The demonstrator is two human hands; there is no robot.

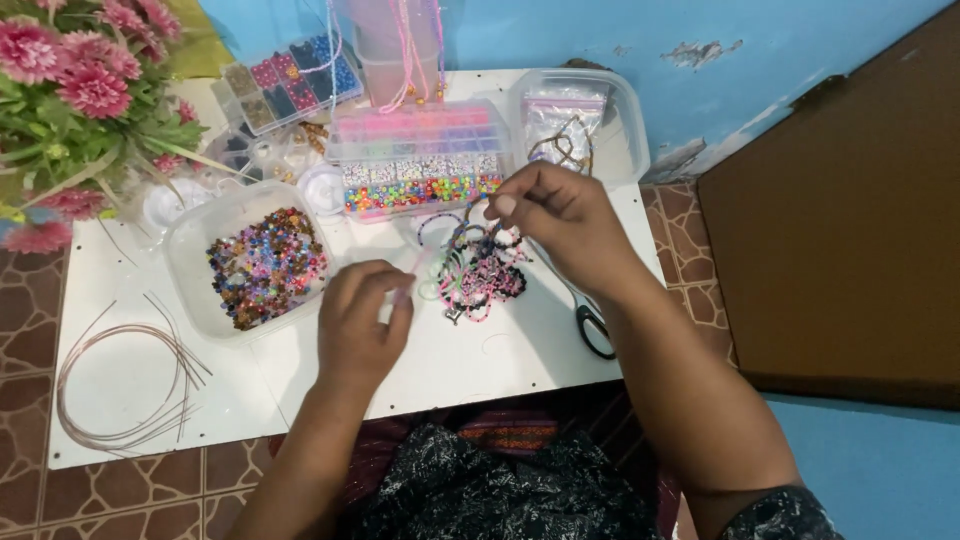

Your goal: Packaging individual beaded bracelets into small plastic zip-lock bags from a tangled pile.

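— Dark patterned fabric [500, 490] is lying closest to the lens, across the person's lap, right at the edge of the white board [470, 360]. What are the hands doing above it?

— Both are working over the middle of the board. The left hand [362, 315] is curling its fingers together, pinching what looks like a thin pale cord near its fingertips; the cord is too fine to be sure of. The right hand [560, 215] is pinching its thumb and fingers closed on a strand rising from the pile of beaded bracelets [480, 275].

— Where is that pile sitting?

— It is lying on the board between the two hands, just below the right fingertips and just beside the left knuckles.

— And around them?

— A clear tub of mixed coloured beads [262, 265] is sitting left of the left hand. A flat compartment box of sorted beads [420, 160] is standing behind the pile. A clear container with a small plastic bag [580, 120] is resting behind the right hand. Scissors [592, 325] are lying under the right forearm, partly hidden. Coiled wire [130, 385] is resting at the board's left end, and pink flowers [80, 70] are leaning in at the far left corner.
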